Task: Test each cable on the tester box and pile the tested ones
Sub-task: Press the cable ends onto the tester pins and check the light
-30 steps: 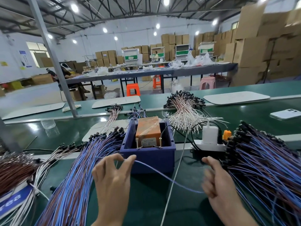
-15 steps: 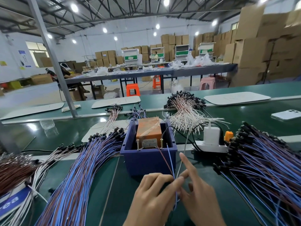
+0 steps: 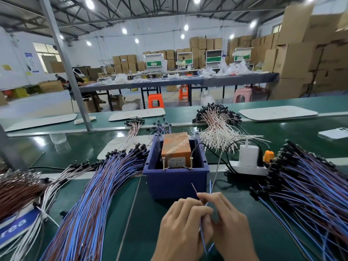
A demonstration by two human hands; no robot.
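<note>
"Holding one cable, is that where things stand?"

"Yes. The left hand (image 3: 182, 223) and right hand (image 3: 231, 223) are close together low over the green desk (image 3: 143, 223). The fingers of both are pinched on a thin blue-and-brown two-wire cable (image 3: 202, 234). Its two bare tips stick up, spread apart, just short of the tester."

"And the tester?"

"An orange block tester box (image 3: 176, 147) sits in a dark blue plastic bin (image 3: 177, 182), with two brass screw posts (image 3: 163, 163) at its front. The tips touch neither post, so I judge this cable not yet tested."

"How much is done?"

"Hard to say. A fanned heap of blue and brown cables (image 3: 90, 204) lies left of the bin, and another heap with black end caps (image 3: 310, 185) lies right. I cannot tell which is the tested pile. Both are large, so I would guess the job is somewhere midway, with many cables left."

"Next?"

"Probably touching each tip to a post, then laying the cable on the tested heap."
</note>
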